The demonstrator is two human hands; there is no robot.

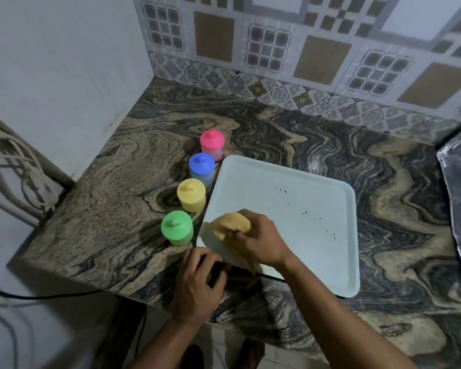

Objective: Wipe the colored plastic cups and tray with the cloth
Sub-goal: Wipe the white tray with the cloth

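Your left hand sits nearest, fingers curled at the near left corner of the pale tray; whether it actually grips the rim, you cannot tell. Just beyond, your right hand clutches the yellow cloth, pressing it on the tray's near left part. Dark specks dot the tray farther right. Left of the tray, on the marbled counter, four lidded cups stand in a row: green cup, yellow cup, blue cup, then pink cup farthest.
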